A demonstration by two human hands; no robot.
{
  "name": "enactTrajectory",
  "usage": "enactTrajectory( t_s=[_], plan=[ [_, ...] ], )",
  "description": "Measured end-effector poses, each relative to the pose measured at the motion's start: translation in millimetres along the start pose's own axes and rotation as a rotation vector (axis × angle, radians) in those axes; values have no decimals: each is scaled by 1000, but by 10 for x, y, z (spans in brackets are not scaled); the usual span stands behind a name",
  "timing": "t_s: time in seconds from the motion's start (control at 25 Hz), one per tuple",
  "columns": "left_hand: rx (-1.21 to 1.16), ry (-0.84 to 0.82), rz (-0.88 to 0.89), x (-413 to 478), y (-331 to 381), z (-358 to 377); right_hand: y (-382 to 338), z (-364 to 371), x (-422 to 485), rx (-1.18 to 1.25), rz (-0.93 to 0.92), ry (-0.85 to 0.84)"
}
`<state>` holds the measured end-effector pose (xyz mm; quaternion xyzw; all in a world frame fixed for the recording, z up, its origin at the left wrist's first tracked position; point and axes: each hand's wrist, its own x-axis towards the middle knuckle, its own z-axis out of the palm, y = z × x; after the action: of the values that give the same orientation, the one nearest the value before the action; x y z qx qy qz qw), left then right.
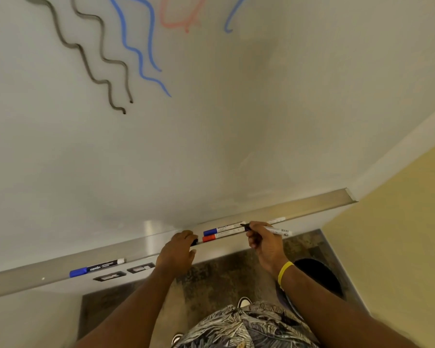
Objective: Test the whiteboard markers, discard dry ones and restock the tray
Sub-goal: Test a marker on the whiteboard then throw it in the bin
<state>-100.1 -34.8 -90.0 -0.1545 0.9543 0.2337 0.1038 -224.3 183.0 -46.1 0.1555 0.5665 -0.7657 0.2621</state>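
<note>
— While the right hand (264,242) pinches a white-barrelled marker with a bare black tip (279,231), where does that tip sit?
— Just over the long silver metal tray (312,209), beside the blue-capped white marker (222,229) and the red-capped white marker (221,236) lying in it.
— And the left hand (178,251)?
— Curled round a small black piece (194,241) at the tray's front edge. I cannot tell what it is.
— Anything else?
— Another blue-capped marker with a black label (97,268) lies far left in the tray, under a white board (236,121) scribbled in grey, blue and red.
</note>
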Motion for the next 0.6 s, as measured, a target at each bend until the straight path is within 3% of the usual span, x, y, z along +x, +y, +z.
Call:
enactTrajectory(
  t_s=[0.44,0.52,0.6],
  plan=[
    [-83,60,-81,105,-43,-37,36,-39,64,-44,24,-40],
    [-199,101,-66,91,-14,-80,32,-19,54,-77,23,-49],
    [-487,157,-68,76,79,-127,25,-1,35,-134,19,-55]
  ],
)
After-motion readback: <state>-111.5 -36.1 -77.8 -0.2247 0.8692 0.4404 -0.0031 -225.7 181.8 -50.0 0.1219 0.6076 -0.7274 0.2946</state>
